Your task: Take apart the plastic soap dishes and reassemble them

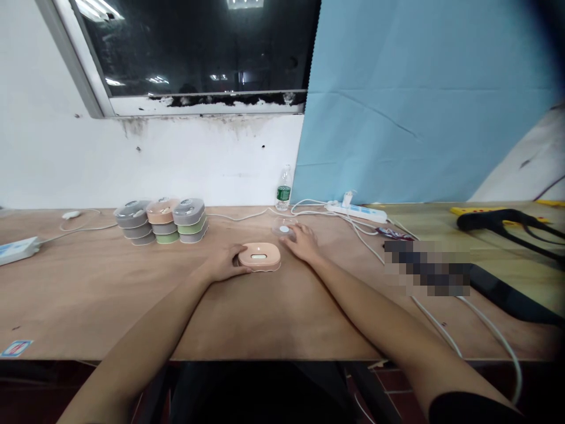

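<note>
At the near left edge of the wooden surface (273,324) there is a small sticker (16,348). Further in, a pink box (270,257) lies flat near the middle, a pale insert in its oval centre. The left hand (224,263) has its grip closed about the box's left end, thumb on the near side. Beyond and to the right, the right hand (303,240) touches the right edge of a clear lid (278,225); whether this grip clasps it cannot be determined. Farther left stand three adjacent stacks of containers (190,221) in grey, pink and green. A power strip (359,211) lies right of an upright green-labelled bottle (283,191), near the wall (212,159).
</note>
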Available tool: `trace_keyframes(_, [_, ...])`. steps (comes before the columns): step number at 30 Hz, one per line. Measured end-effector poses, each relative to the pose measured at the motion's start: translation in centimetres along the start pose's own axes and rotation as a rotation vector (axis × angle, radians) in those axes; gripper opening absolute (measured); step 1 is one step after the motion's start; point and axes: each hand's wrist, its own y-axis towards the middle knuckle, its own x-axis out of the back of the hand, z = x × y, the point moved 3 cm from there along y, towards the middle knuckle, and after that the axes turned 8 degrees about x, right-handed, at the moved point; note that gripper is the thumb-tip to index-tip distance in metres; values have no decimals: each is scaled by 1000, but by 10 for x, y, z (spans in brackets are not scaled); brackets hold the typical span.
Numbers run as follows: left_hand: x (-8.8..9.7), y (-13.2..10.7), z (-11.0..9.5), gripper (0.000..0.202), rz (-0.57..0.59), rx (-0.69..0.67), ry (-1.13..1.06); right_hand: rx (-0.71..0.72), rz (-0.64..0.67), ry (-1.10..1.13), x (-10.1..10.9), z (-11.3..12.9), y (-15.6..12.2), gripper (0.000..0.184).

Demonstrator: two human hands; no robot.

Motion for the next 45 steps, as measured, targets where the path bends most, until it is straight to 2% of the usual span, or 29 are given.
trace_keyframes(6, [0,0,0,80,-3,-2,-6,150,-61,21,8,24,-5,35])
trace_keyframes(10, [0,0,-1,79,-9,-8,-19,237,-71,145,14,33,-7,27])
trace_keyframes(14, [1,-1,-1,79,-1,3,-13,377,10,290,20,45,-12,35])
trace_keyframes(17, [4,-2,-2,75,-20,17,-19,516,154,342,19,56,-18,51])
trace_keyframes(19, [6,-3,-3,70,-63,23,-26,544,252,339,15,61,-21,63])
trace_keyframes(21, [9,-3,-5,66,-105,12,-34,514,290,317,12,64,-22,69])
trace_keyframes(23, [10,-3,-7,64,-129,-12,-40,490,291,301,10,64,-23,68])
trace_keyframes(28, [8,-3,-7,81,-146,-26,-38,467,260,286,11,62,-23,60])
trace_keyframes(33, [5,-2,-4,82,-158,-21,-38,432,202,356,9,59,-23,56])
trace_keyframes(36, [4,-1,-2,90,-164,-60,-40,380,167,421,7,58,-23,50])
trace_keyframes(42, [2,1,-1,106,-207,-111,-67,324,7,586,10,54,-18,40])
trace_keyframes(45, [1,1,1,108,-185,-64,-91,140,-139,646,12,37,-9,46])
